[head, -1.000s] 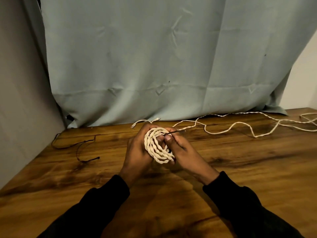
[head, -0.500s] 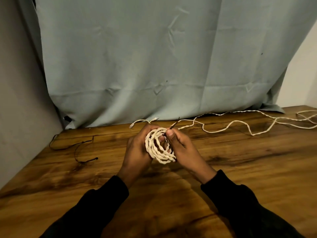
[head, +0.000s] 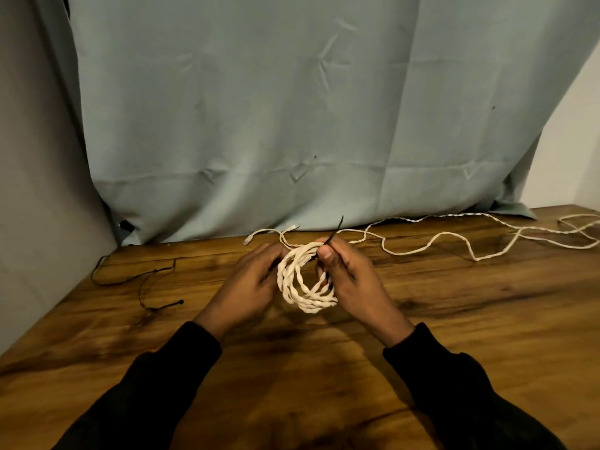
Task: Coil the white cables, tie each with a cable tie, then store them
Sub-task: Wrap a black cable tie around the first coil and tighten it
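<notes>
A coil of white twisted cable [head: 303, 287] is held upright just above the wooden table [head: 454, 319] between both hands. My left hand [head: 250, 284] grips the coil's left side. My right hand [head: 350, 277] holds its right side and pinches a thin black cable tie [head: 334, 233], whose tail points up and away. Two white connector ends [head: 259, 235] trail from the coil toward the curtain. A second white cable [head: 454, 245] lies loose and uncoiled across the table's back right.
More black cable ties [head: 146, 280] lie on the table at the left. A pale blue curtain [head: 292, 108] hangs behind the table's far edge, with a grey wall to the left.
The cable tie's tail has swung from pointing right to pointing up. The coil has opened wider between my hands, which have drawn slightly apart.
</notes>
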